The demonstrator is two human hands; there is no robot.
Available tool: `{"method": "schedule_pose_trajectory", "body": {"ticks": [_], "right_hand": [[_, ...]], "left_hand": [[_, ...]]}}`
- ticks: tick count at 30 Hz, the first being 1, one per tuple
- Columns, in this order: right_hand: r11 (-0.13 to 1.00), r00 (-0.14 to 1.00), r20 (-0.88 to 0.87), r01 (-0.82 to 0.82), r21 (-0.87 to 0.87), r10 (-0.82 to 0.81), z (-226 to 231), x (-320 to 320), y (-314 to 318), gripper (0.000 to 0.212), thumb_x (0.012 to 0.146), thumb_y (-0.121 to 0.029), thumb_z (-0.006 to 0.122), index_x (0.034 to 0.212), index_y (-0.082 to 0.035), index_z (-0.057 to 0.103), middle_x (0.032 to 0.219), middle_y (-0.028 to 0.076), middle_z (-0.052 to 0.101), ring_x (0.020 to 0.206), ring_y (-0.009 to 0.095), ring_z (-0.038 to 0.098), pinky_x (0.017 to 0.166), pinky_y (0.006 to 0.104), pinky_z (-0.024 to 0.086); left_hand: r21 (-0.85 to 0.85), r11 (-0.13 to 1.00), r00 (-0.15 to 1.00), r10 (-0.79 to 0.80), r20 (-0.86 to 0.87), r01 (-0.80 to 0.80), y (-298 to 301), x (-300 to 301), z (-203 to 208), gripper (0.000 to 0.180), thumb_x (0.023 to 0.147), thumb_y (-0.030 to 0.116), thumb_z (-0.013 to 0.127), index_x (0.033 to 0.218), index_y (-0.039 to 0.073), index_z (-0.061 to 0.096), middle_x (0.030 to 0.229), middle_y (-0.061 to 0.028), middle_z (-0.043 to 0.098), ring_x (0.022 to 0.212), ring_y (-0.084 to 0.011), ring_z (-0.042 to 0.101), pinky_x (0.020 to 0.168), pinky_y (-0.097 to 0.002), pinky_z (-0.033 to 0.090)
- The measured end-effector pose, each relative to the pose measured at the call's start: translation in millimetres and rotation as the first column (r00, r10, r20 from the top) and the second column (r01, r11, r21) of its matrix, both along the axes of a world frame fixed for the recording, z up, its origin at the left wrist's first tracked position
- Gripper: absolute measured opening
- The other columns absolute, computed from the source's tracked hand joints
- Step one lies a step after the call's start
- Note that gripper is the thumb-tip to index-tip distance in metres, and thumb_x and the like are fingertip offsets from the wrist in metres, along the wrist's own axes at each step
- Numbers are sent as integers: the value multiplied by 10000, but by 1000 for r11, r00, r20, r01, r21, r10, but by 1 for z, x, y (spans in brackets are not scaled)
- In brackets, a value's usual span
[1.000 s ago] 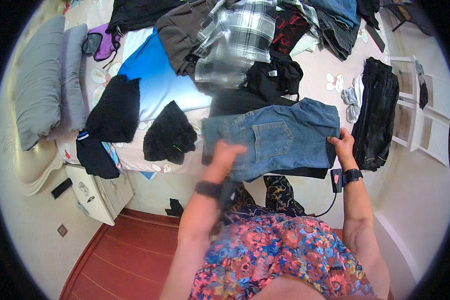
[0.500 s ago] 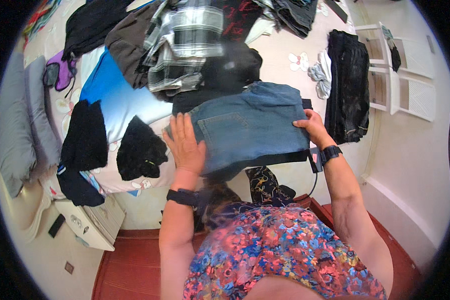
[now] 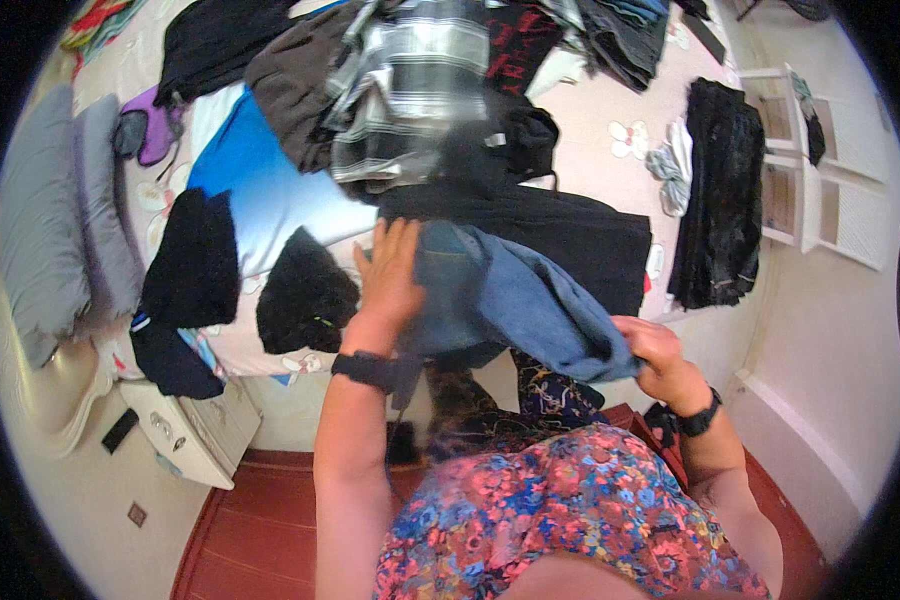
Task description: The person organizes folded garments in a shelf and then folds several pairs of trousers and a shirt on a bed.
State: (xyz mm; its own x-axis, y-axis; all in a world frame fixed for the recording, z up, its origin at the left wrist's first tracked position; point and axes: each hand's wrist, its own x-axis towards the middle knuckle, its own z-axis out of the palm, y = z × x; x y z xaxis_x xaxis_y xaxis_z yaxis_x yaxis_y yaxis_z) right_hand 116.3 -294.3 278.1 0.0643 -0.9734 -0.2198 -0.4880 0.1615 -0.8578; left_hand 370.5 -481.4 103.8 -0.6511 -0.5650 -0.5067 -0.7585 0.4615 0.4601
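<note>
Blue jeans (image 3: 540, 290) stretch between my hands at the bed's near edge, bunched and slanting down toward the right. My left hand (image 3: 390, 278) lies with its fingers stretched out at the left end of the jeans, pressing on the cloth. With closed fingers my right hand (image 3: 660, 362) grips the lower right end of the jeans and holds it off the bed, toward my body. Just behind them, folded black trousers (image 3: 580, 240) lie flat on the bed. A fuzzy black garment (image 3: 305, 300) is to the left of my left hand.
A plaid shirt (image 3: 435, 60) and dark clothes pile farther back, beside a blue-and-white cloth (image 3: 260, 200). More black trousers (image 3: 720, 200) and light socks (image 3: 670, 165) lie at the right, near a white rack (image 3: 820, 170). Grey pillows (image 3: 45, 220) stand at the left.
My right hand has pulled its end of the jeans toward my body, bunching them and uncovering the black trousers behind. My left hand stays on the left end. The view has shifted slightly.
</note>
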Motion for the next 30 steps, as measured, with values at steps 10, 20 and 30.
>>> {"method": "schedule_pose_trajectory", "body": {"ticks": [10, 20, 30], "right_hand": [[940, 942, -79, -332, -81, 326, 44, 0, -44, 90, 649, -29, 542, 681, -34, 458, 947, 164, 623, 889, 352, 601, 707, 420, 484], [988, 972, 180, -140, -66, 150, 84, -3, -75, 215, 827, -194, 536, 670, -57, 483, 738, 145, 633, 721, 353, 642, 642, 411, 500], [992, 998, 65, 16, -129, -8, 55, 43, -271, 119, 728, -75, 593, 831, -19, 608, 792, 82, 620, 733, 158, 572, 697, 274, 459]], "left_hand": [[134, 990, 954, 8, -300, 33, -19, -24, 45, 930, 582, 5, 661, 1392, 125, 220, 1443, -132, 220, 1363, -295, 109, 1089, -505, 56], [450, 779, 895, -323, -308, 436, -17, -25, 13, 440, 650, 20, 576, 1081, 107, 595, 1003, -89, 629, 1025, -286, 545, 921, -461, 355], [598, 675, 844, 537, 5, -433, -85, 149, 70, 419, 646, 59, 690, 1033, -46, 568, 994, -112, 625, 842, -183, 592, 801, -312, 462]]}}
